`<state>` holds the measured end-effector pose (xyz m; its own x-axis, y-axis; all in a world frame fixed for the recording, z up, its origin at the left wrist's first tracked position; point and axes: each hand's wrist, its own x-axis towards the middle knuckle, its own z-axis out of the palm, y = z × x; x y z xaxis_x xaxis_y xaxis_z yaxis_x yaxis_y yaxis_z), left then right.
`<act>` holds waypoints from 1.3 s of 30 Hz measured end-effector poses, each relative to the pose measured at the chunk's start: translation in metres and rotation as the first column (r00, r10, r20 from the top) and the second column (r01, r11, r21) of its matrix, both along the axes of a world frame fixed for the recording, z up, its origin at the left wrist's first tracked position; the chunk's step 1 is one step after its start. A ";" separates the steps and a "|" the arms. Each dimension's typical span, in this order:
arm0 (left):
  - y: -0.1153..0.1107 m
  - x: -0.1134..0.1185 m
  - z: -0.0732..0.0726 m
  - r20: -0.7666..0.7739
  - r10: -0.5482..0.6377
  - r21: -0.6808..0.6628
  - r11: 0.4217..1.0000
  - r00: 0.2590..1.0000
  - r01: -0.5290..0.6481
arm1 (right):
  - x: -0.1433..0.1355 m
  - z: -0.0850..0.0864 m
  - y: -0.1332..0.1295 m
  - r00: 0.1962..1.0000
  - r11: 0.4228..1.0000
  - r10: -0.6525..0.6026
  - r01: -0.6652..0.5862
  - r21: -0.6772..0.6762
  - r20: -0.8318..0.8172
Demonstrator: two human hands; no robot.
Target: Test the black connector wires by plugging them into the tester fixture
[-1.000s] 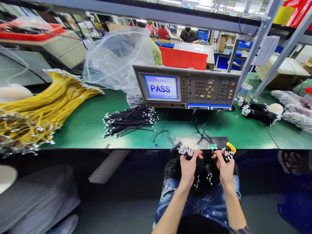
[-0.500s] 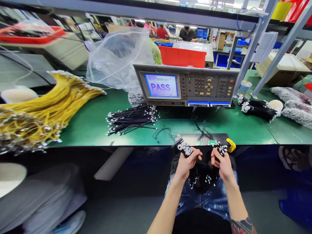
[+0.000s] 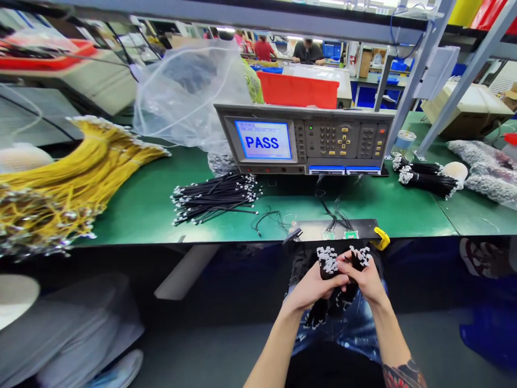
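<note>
My left hand [image 3: 317, 285] is closed round a bundle of black cables [image 3: 328, 261] with white connectors, its lower ends hanging over my lap. Close beside it, my right hand [image 3: 365, 277] grips another black bundle [image 3: 359, 258], and the fingers of both hands meet between the bundles. Just beyond them, small green boards [image 3: 351, 235] with black wires sit on a dark plate [image 3: 363, 226] at the table's edge. The tester [image 3: 307, 140] behind shows PASS on its screen [image 3: 264, 141].
A pile of black cables [image 3: 214, 199] lies left of the plate, and yellow cables [image 3: 92, 167] cover the far left. More black bundles [image 3: 430, 180] are at the right. A yellow clamp [image 3: 381, 238] sticks out at the table's edge. People [image 3: 308, 51] sit in the background.
My hands have come together from apart, my left hand moving right with its bundle. The view has shifted slightly.
</note>
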<state>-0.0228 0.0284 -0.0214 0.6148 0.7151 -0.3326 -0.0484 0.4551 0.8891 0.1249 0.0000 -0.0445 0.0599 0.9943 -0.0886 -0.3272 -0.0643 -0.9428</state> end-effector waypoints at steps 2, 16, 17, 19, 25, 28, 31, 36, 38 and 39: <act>0.000 -0.001 0.000 0.017 -0.040 0.044 0.998 0.999 0.040 | 0.000 -0.002 0.002 0.998 0.998 -0.052 0.051 -0.025 -0.030; 0.018 -0.013 -0.012 0.150 0.431 -0.027 0.902 0.890 -0.432 | 0.017 0.003 0.015 0.795 0.811 -0.560 0.584 0.043 -0.232; 0.019 -0.014 -0.011 0.182 0.462 -0.053 0.886 0.868 -0.461 | 0.017 0.000 0.015 0.812 0.826 -0.542 0.563 0.045 -0.216; 0.019 -0.016 -0.011 0.231 0.483 -0.101 0.875 0.845 -0.473 | 0.015 -0.007 0.015 0.846 0.852 -0.508 0.521 0.047 -0.162; 0.015 -0.013 -0.011 0.255 0.431 -0.129 0.902 0.866 -0.411 | 0.002 -0.021 0.022 0.851 0.864 -0.504 0.495 0.097 0.149; 0.014 -0.009 -0.013 0.220 0.405 -0.099 0.914 0.887 -0.393 | -0.002 -0.024 0.026 0.826 0.860 -0.511 0.491 0.138 0.239; 0.013 -0.006 -0.014 0.180 0.359 -0.055 0.933 0.916 -0.355 | -0.003 -0.024 0.026 0.819 0.850 -0.526 0.506 0.143 0.229; 0.011 -0.002 -0.013 0.133 0.328 -0.032 0.945 0.935 -0.327 | -0.003 -0.017 0.025 0.814 0.843 -0.538 0.521 0.134 0.220; 0.011 -0.002 -0.011 0.138 0.335 -0.037 0.942 0.932 -0.333 | -0.003 -0.015 0.025 0.814 0.847 -0.531 0.513 0.138 0.236; 0.011 -0.002 -0.011 0.141 0.338 -0.038 0.941 0.931 -0.336 | -0.003 -0.014 0.025 0.814 0.849 -0.529 0.510 0.138 0.242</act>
<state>-0.0245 0.0394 -0.0320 0.3805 0.8845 -0.2698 -0.3273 0.4017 0.8553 0.1224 0.0253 -0.0586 0.5807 0.8114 0.0667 -0.0367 0.1079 -0.9935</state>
